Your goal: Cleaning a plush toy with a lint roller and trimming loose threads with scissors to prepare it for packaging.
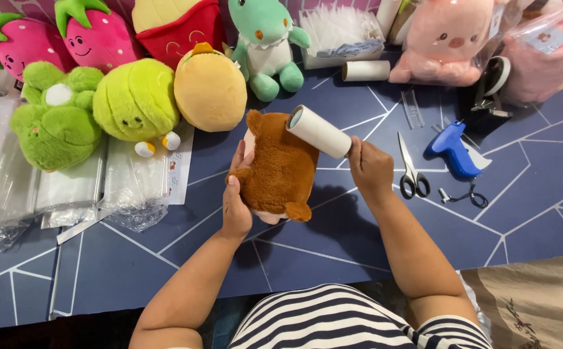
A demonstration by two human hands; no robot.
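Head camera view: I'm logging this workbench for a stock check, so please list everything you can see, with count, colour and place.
brown plush toy: 1, brown, centre, held above the table
lint roller: 1, white, on the brown toy's upper edge
strawberry plushes: 2, pink with green tops, top left
green plushes: 2, lime, left
yellow plush: 1, upper centre
red plush: 1, red with yellow top, top
dinosaur plush: 1, mint, top centre
pink plushes: 2, bagged, top right
clear bags: a stack, left
scissors: 1, black handles, right
tagging gun: 1, blue, right
spare roll: 1, white, top
table: 1, dark blue with white lines
left hand: holds the brown toy
right hand: grips the roller handle
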